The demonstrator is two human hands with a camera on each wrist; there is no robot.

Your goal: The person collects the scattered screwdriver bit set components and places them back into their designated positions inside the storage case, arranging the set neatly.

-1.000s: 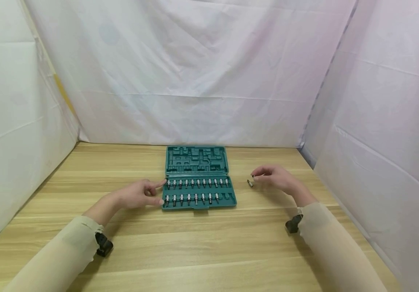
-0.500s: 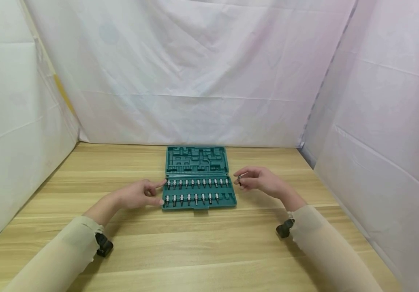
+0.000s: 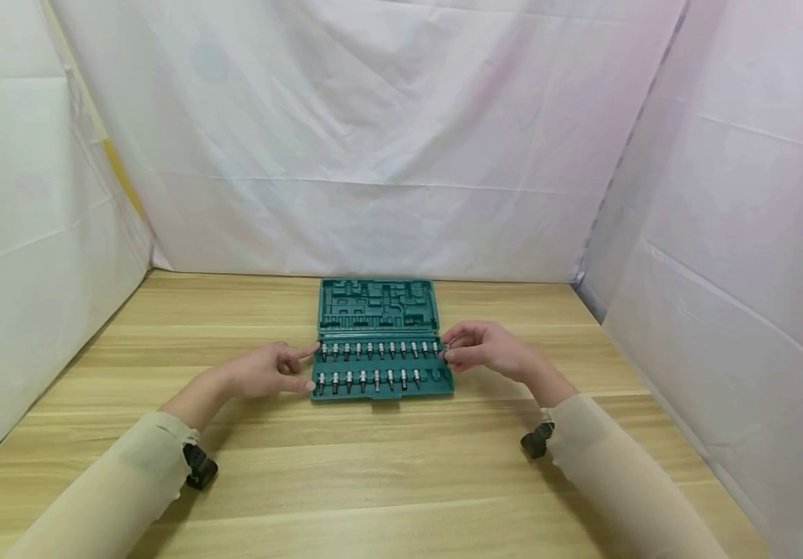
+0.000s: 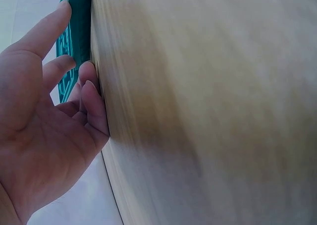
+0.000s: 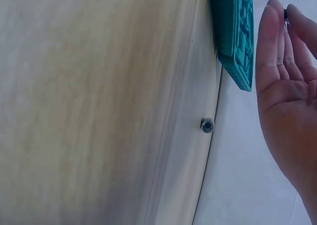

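Observation:
An open green plastic case (image 3: 373, 363) lies on the table in the head view, with two rows of silver-and-dark bit sockets (image 3: 377, 380) in its front half. My left hand (image 3: 262, 373) touches the case's left side with extended thumb and index finger, while its other fingers are curled in. At the right end of the back row, my right hand (image 3: 491, 349) pinches a small bit socket (image 5: 286, 15) between thumb and fingertips, just above the case's edge. Another bit socket (image 5: 207, 125) rests on the wood in the right wrist view; the right hand hides it in the head view.
The lid (image 3: 377, 326), moulded with recesses, lies folded back behind the tray. Bare slots (image 3: 436, 376) show at the front row's right end. White cloth (image 3: 366, 155) hangs behind the wooden table (image 3: 373, 473) and along both sides.
My right hand has picked up a bit socket right of the case and carried it left to the case's right edge. The left hand stays put.

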